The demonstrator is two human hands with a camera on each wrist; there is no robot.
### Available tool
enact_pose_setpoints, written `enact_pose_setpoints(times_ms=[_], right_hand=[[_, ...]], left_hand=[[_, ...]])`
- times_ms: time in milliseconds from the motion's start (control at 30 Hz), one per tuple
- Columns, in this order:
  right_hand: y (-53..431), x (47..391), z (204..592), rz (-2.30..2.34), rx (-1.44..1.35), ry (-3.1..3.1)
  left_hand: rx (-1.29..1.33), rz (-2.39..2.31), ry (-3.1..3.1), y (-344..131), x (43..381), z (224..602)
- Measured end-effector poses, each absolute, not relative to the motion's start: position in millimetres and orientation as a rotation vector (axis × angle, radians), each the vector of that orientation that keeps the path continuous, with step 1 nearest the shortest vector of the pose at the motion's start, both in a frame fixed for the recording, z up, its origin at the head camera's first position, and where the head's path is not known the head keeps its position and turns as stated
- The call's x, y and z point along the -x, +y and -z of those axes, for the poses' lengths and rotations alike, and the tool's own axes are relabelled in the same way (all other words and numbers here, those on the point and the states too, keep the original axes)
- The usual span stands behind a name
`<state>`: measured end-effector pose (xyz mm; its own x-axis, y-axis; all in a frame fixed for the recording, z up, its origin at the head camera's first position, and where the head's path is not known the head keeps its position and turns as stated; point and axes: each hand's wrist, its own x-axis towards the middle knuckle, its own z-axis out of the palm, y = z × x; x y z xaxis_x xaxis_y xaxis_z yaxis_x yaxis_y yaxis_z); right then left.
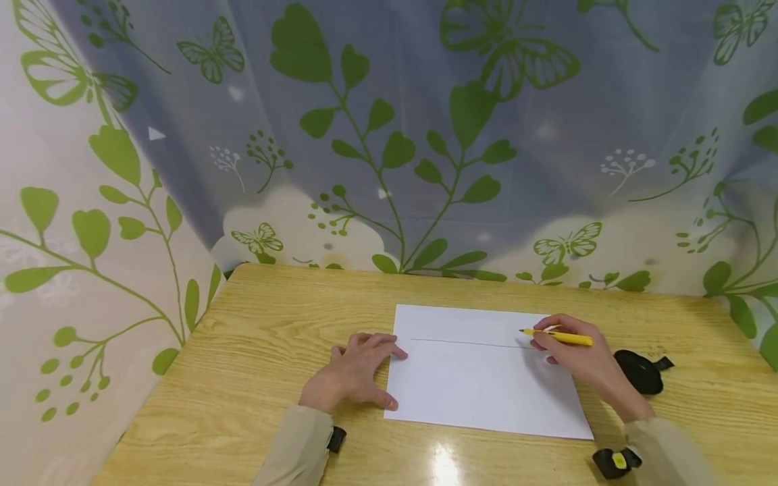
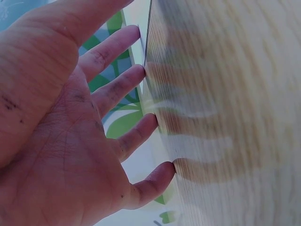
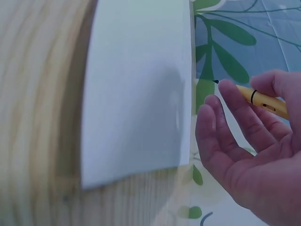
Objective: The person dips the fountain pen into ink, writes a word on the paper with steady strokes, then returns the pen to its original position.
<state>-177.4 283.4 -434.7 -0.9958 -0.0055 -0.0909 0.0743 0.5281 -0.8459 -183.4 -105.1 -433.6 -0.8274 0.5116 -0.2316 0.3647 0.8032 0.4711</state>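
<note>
Pencil point(image 1: 574, 338), likely light and stiff, holds best near its tip, where the right hand point(image 1: 577, 356) pinches it, left hand point(image 1: 357, 371) spread partly on paper point(image 1: 474, 385).

Two hands are showing: one right hand point(image 1: 574, 354) is gripping one yellow writing tool point(image 1: 574, 338); one left hand point(image 1: 358, 373) is resting left of that grip. Beneath the grip, one white sheet point(image 1: 480, 388) is bearing one thin line point(image 1: 471, 343). One black object point(image 1: 635, 371) is lying right of the grip. Two wrist devices point(image 1: 612, 464) are sitting nearer the person.
</note>
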Motion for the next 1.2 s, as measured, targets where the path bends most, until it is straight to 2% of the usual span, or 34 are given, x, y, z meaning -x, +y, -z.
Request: enact_pose_setpoints(times_ms=[600,1200], right_hand=[[252,203,438,1.457,0.178,2.732],[235,233,448,1.344,0.185,2.788]], left_hand=[[-0.651,-0.572,2.644,-104,183,431],[-0.648,-0.584,2.637,-105,184,432]])
